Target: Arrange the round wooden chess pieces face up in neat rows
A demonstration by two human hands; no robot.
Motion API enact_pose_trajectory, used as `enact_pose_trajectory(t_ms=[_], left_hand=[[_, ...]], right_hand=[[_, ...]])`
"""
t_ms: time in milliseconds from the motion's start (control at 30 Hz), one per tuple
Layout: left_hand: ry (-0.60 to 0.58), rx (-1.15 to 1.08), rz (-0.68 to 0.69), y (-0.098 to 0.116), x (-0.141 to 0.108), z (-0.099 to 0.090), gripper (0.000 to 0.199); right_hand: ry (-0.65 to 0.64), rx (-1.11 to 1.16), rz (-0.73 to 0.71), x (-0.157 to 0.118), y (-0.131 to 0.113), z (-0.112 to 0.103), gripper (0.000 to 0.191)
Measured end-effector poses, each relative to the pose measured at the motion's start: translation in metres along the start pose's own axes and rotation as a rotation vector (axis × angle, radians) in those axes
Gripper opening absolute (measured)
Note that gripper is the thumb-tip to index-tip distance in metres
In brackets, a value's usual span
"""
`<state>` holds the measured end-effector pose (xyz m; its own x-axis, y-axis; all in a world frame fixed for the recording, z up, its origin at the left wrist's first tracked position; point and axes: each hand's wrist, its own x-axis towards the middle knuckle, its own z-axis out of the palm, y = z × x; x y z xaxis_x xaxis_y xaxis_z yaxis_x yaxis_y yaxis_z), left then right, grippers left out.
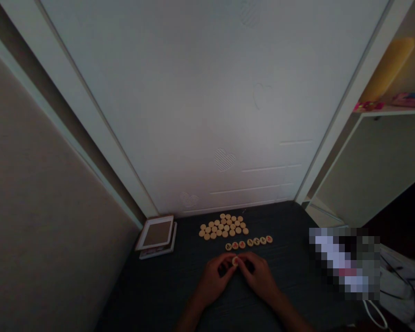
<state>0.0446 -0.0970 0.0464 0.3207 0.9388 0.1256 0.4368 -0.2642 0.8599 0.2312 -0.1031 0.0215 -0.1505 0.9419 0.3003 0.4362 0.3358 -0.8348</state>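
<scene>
Between the fingertips of my left hand (216,275) and my right hand (257,274) is a round xiangqi piece (235,261) with a red mark on its face. Both hands pinch it just above the dark table. Just beyond them runs a row of face-up xiangqi pieces (256,241), some with red characters and some with dark ones. Farther back, a cluster of pale round pieces (221,227) lies with no characters showing.
Two stacked frame-like boxes (156,233) lie on the table (152,290) at the back left. A white panel with embossed hearts (224,159) rises behind the table. At the right are a pixelated area, a white cable (375,315) and a shelf (394,110).
</scene>
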Motion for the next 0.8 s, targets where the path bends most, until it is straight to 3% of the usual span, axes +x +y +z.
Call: enact_pose_trajectory(t_ms=[800], left_hand=[[0.003, 0.021, -0.027, -0.0066, -0.0014, 0.0001, 0.028]], right_hand=[[0.003, 0.033, 0.026, 0.0009, -0.0004, 0.0014, 0.025]])
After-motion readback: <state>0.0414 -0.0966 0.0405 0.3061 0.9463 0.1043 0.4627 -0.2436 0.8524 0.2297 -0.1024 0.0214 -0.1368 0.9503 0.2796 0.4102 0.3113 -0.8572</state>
